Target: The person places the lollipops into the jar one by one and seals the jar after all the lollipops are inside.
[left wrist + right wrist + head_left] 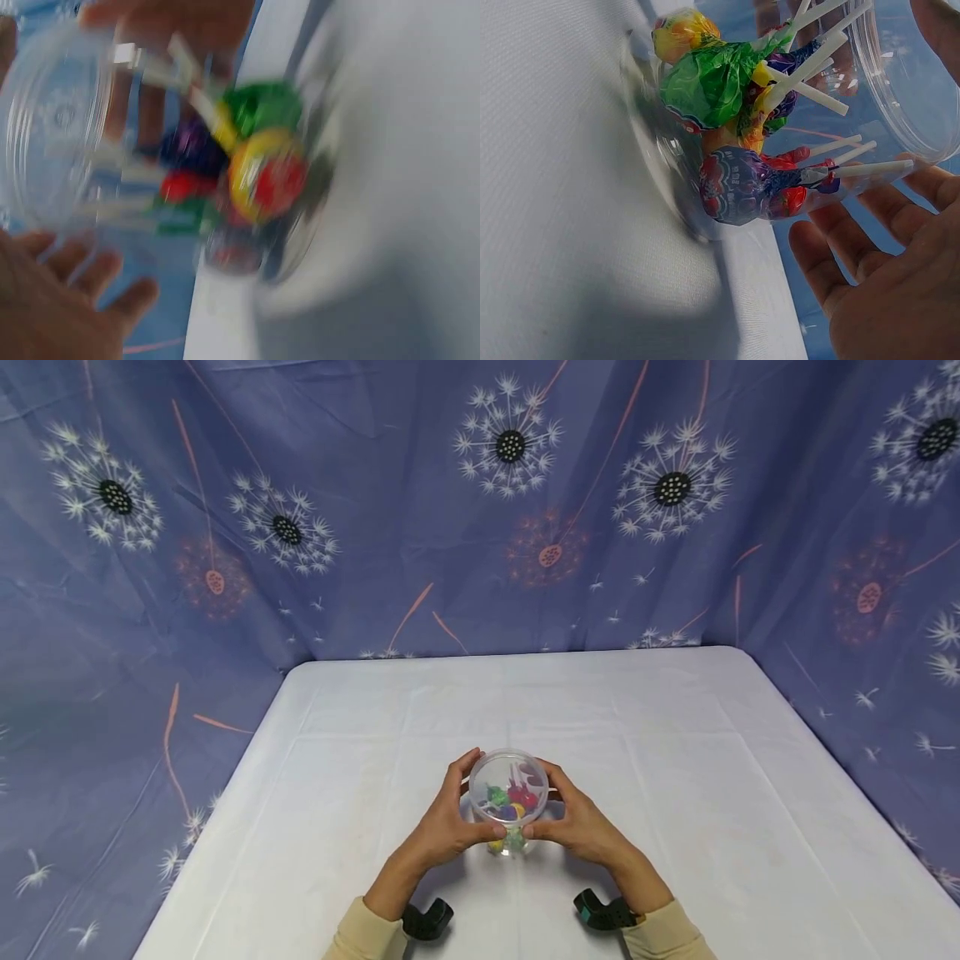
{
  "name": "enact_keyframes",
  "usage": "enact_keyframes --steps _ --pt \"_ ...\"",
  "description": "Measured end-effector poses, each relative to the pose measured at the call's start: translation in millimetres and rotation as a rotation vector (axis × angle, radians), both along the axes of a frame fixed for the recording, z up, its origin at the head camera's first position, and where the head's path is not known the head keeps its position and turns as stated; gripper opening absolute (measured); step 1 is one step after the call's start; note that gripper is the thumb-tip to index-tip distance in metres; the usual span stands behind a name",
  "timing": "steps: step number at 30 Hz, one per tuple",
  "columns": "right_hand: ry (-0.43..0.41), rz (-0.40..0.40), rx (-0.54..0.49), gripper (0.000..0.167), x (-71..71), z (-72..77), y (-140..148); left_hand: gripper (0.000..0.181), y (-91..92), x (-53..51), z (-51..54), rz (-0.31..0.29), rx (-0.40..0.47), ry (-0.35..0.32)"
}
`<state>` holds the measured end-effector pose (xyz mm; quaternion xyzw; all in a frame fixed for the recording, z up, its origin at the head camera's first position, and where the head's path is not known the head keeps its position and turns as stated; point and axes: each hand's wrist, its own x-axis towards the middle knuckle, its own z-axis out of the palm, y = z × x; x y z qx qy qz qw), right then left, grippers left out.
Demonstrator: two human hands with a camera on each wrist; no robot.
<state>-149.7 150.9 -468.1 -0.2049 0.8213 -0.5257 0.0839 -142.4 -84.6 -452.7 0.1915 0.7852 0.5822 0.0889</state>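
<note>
A clear plastic jar [472, 783] with a ridged round top stands upright between both hands, near the middle of the white table. My left hand [445, 820] grips its left side, thumb across the front and fingers around the back. From the right side my right hand [583, 823] holds it the same way. Inside lie several wrapped lollipops [709, 84], green, yellow, red and purple, with white sticks leaning toward the jar's top. Blur softens them in the left wrist view. Whether the jar's base touches the table, I cannot tell.
A white cloth covers the table [360, 727]. Behind it and along its sides hangs a blue curtain [405, 527] with a dandelion print. Black wrist devices [429, 920] sit below each hand, near the beige sleeves [367, 933].
</note>
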Motion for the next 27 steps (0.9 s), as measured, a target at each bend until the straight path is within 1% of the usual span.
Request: enact_keyframes --steps 2,4,5,7,9,11,15,19,21,23,24,25,27 --pt "0.004 -0.002 -0.003 0.084 0.0 0.6 0.7 0.104 7.3 6.3 -0.2 0.065 0.002 0.006" --pt "0.005 0.000 -0.005 0.084 -0.1 0.9 1.2 0.103 12.2 9.0 -0.3 0.104 0.002 0.010" --pt "0.006 0.001 -0.007 0.084 -0.1 1.0 1.3 0.102 13.2 9.1 -0.6 0.111 -0.006 0.015" --pt "0.003 0.003 -0.007 0.084 -0.1 0.7 1.3 0.099 12.4 7.1 -1.1 0.100 -0.008 0.018" --pt "-0.001 0.002 -0.001 0.084 0.0 0.4 1.1 0.097 8.3 2.9 -1.7 0.062 -0.026 0.018" --pt "-0.003 0.000 0.004 0.084 -0.1 0.2 0.7 0.095 1.9 -3.1 -1.4 0.007 -0.058 0.010" --pt "-0.008 -0.001 0.009 0.084 -0.2 0.6 0.5 0.095 -11.2 -18.5 0.8 -0.142 -0.105 -0.038" --pt "0.000 0.012 0.003 0.085 -0.3 0.9 0.4 0.096 -20.1 -32.1 3.9 -0.291 -0.083 -0.087" --pt "0.007 0.018 -0.001 0.085 -0.4 0.7 0.5 0.097 -22.4 -35.1 4.7 -0.329 -0.074 -0.089" --pt "0.012 0.020 -0.001 0.085 -0.7 0.4 0.7 0.098 -22.6 -33.7 4.8 -0.325 -0.057 -0.073" --pt "0.014 0.021 0.000 0.085 -0.9 0.2 1.0 0.100 -21.5 -31.3 4.8 -0.302 -0.049 -0.056" --pt "0.016 0.021 -0.002 0.085 -1.1 -0.1 1.3 0.101 -19.4 -27.9 4.4 -0.264 -0.045 -0.034" --pt "0.019 0.015 -0.002 0.084 -1.6 -0.4 2.1 0.103 -12.8 -18.9 3.0 -0.167 -0.031 0.008"
